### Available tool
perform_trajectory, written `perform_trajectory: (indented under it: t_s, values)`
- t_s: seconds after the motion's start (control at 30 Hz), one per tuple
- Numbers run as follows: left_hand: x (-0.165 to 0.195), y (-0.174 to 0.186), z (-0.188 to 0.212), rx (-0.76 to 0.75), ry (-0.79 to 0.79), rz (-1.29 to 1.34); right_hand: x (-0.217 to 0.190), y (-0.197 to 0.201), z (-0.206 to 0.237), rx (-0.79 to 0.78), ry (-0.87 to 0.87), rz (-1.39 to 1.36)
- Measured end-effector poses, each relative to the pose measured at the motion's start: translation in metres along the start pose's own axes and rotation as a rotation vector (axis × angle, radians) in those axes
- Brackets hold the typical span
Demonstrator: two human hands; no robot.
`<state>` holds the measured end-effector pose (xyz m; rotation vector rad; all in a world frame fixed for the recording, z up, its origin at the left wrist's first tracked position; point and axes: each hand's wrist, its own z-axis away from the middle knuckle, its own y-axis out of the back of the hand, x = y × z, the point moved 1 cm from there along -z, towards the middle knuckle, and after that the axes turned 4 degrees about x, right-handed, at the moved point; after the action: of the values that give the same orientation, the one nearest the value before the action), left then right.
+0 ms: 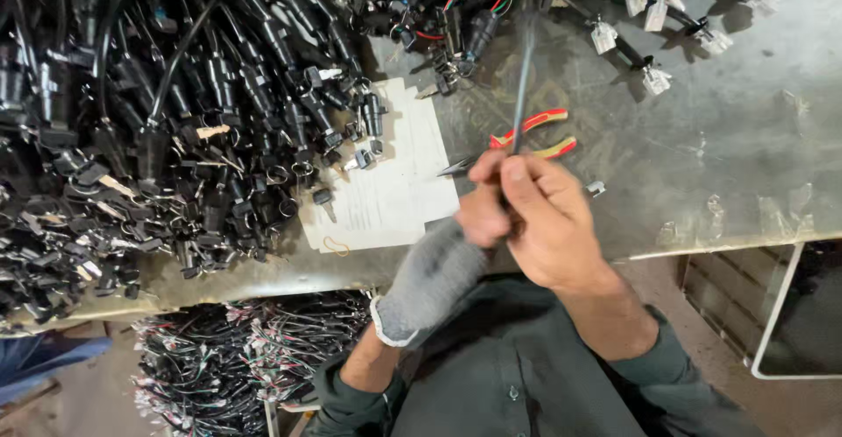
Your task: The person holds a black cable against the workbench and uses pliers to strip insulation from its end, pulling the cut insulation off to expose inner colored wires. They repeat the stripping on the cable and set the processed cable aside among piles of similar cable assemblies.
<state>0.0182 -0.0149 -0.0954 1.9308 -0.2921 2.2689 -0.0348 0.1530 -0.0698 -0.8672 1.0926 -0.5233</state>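
The fingers (517, 178) of the right hand (548, 226) were pinched shut round a thin black cable (524, 68), held taut and upright, probably so it could be worked close to the face. The left hand (447, 257) (in a grey knit glove with the fingertips bare) closed on the cable's lower end just beside it. One pair of red-handled pliers (535, 134) lay within reach on the metal desk (737, 139), beside one sheet of paper (395, 191) and a heap of black cable assemblies (175, 112), too many to count.
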Motion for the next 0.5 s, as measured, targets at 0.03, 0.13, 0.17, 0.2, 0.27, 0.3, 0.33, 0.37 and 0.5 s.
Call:
perform_trajectory:
  t_s: [0.03, 0.13, 0.17, 0.2, 0.27, 0.3, 0.33, 0.37, 0.5]
  values:
    - [-0.001, -0.001, -0.003, 0.084, 0.006, 0.128, 0.003, -0.005, 0.005, -0.036, 0.066, 0.041]
    - [0.007, -0.011, -0.018, 0.147, -0.086, 0.274, 0.008, -0.034, 0.020, -0.272, 0.243, 0.529]
    - [0.014, -0.015, -0.023, 0.098, -0.112, 0.277, 0.007, -0.046, 0.027, -0.422, 0.290, 0.940]
    - [0.023, -0.018, -0.026, 0.032, -0.128, 0.245, -0.002, -0.053, 0.032, -0.486, 0.235, 0.896]
    - [0.044, -0.020, -0.028, -0.083, -0.192, 0.101, -0.020, -0.059, 0.040, -0.613, 0.117, 0.811]
    - [0.055, -0.016, -0.027, -0.078, -0.235, -0.001, -0.028, -0.056, 0.041, -0.567, 0.262, 0.999]
    - [0.066, -0.010, -0.026, 0.016, -0.318, -0.154, -0.036, -0.051, 0.042, -0.514, 0.411, 1.183]
    - [0.074, -0.004, -0.023, 0.156, -0.401, -0.366, -0.039, -0.044, 0.042, -0.449, 0.564, 1.363]
    - [0.078, 0.007, -0.017, 0.052, -0.496, 0.666, -0.013, -0.010, 0.032, -0.378, 0.532, 1.742]
